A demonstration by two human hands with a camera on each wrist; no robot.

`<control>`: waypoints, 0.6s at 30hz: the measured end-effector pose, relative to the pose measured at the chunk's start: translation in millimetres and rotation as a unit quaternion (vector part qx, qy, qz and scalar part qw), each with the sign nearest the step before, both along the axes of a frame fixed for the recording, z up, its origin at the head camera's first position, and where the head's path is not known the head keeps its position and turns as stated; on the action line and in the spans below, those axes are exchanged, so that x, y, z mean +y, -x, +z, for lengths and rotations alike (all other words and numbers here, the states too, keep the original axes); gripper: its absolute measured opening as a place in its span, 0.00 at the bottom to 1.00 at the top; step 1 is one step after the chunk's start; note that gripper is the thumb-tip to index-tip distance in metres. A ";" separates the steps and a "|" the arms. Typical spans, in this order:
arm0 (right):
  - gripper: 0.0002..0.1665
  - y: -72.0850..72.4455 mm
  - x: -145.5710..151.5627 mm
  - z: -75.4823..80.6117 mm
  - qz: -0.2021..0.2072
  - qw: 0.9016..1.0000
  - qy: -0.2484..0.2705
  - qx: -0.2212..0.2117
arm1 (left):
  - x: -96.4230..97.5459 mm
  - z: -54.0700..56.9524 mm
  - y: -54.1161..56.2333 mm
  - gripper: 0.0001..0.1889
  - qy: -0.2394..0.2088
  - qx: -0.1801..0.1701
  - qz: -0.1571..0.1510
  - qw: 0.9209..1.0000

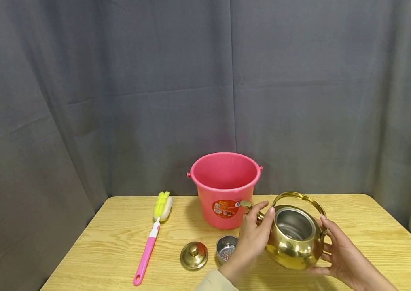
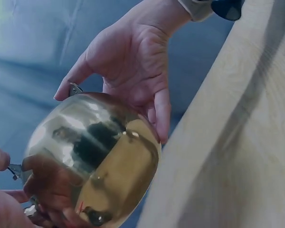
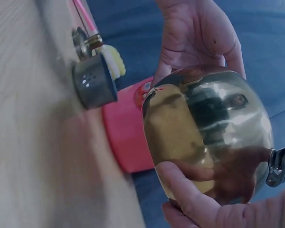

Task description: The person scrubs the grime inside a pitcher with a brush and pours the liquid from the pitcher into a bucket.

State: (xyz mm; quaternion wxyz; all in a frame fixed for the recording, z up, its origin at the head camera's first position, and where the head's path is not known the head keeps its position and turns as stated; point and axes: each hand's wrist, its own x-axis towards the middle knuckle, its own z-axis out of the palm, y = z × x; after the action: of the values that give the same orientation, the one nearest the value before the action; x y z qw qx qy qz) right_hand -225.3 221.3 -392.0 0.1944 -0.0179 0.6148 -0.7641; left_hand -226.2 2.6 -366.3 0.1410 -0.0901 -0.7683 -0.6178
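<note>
A shiny gold teapot [image 1: 294,246] is held above the table, lidless and tilted so its steel-lined mouth faces me. My left hand [image 1: 253,233] grips it on the spout side, thumb by the rim. On the opposite side, my right hand [image 1: 344,252] holds the body, its thumb near the base of the raised handle [image 1: 298,195]. The right wrist view shows the pot's rounded gold underside [image 3: 213,128] between both hands. Below my left forearm stand a perforated steel strainer cup [image 1: 224,247], partly hidden, and the gold lid [image 1: 194,255], knob up.
A pink bucket [image 1: 207,206] with a round label stands at the back of the wooden table [image 1: 107,242]. To the left lies a pink-handled brush [image 1: 145,258] with a yellow and white sponge head. A grey curtain [image 1: 154,101] hangs behind.
</note>
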 end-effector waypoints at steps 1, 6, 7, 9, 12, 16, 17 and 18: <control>0.39 0.2 0.2 3.5 0.008 1.000 0.004 0.002 | -3.2 3.9 -0.4 0.21 0.009 0.009 -0.006 1.000; 0.31 2.8 1.4 22.5 0.052 0.998 0.033 0.011 | -20.5 26.3 -2.1 0.21 0.021 0.029 -0.053 0.998; 0.28 4.2 1.0 27.3 0.061 0.997 0.041 0.010 | -24.1 31.6 -2.3 0.22 0.019 0.028 -0.065 0.997; 0.26 7.0 0.2 36.9 0.082 0.995 0.056 0.010 | -32.0 42.8 -3.1 0.22 0.013 0.018 -0.088 0.996; 0.26 10.9 -3.6 52.3 0.111 0.991 0.069 0.017 | -43.7 59.9 -3.3 0.23 0.013 0.002 -0.116 0.993; 0.27 15.7 -13.8 71.9 0.129 0.990 0.053 0.035 | -58.4 80.5 -2.9 0.23 0.010 -0.022 -0.133 0.991; 0.27 16.6 -17.2 76.7 0.129 0.990 0.046 0.038 | -62.2 85.1 -3.0 0.23 0.006 -0.031 -0.137 0.990; 0.28 17.7 -21.2 81.5 0.129 0.990 0.038 0.042 | -66.4 89.3 -2.9 0.23 0.001 -0.039 -0.142 0.989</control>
State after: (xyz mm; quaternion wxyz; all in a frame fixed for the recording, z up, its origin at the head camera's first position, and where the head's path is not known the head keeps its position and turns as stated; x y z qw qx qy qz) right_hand -243.0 200.1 -310.5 0.2648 -0.1368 0.5855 -0.7539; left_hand -223.3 -63.8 -277.0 0.0215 -0.1738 -0.7535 -0.6337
